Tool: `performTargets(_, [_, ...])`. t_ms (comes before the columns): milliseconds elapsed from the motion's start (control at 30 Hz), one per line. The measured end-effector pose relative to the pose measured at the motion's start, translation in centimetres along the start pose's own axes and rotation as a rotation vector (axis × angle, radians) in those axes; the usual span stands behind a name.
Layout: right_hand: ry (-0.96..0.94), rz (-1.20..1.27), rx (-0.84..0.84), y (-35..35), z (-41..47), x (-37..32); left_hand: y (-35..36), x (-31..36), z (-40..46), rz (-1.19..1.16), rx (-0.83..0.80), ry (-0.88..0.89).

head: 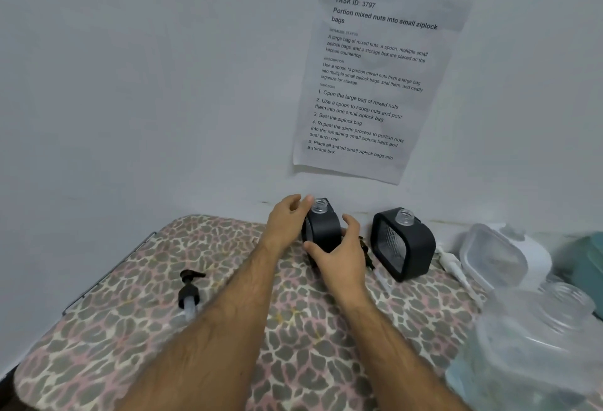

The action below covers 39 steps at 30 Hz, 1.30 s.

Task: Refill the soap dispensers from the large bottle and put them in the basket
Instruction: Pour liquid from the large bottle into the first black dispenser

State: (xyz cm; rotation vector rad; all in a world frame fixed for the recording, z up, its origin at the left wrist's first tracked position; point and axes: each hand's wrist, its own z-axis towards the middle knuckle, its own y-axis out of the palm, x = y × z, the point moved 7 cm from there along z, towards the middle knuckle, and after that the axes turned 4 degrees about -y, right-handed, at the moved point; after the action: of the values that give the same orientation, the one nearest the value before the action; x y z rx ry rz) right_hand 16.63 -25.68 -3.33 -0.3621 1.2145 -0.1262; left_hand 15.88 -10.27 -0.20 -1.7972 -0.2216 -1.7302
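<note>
Two black square soap dispensers with clear open necks stand at the far edge of the patterned board. My left hand (287, 218) and my right hand (339, 254) wrap the left dispenser (323, 231) from both sides. The right dispenser (404, 244) stands free beside it, its clear front window facing me. A black pump head (189, 290) with its tube lies on the board at the left. A second, white pump (453, 263) lies to the right of the free dispenser. The large clear bottle (535, 339), neck open, sits blurred at the right.
The patterned ironing board (114, 329) fills the lower view, its metal rail along the left edge. A clear plastic container (492, 257) and a white object sit at the far right. A printed sheet (372, 78) hangs on the wall above the dispensers.
</note>
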Motion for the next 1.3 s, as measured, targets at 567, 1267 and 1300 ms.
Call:
performTargets(567, [-0.023, 0.209, -0.039, -4.6, -4.8, -2.5, -1.2, 1.2, -6.8, -0.177, 0.065, 0.092])
performTargets(1267, [0.058, 0.328, -0.234, -12.4, -16.8, -2.4, 1.1, -0.3, -23.7, -0.111, -0.122, 0.067])
performTargets(1300, [0.049, 0.308, -0.232, -12.5, -16.9, -2.2, 1.3, -0.2, -23.9, -0.117, -0.111, 0.065])
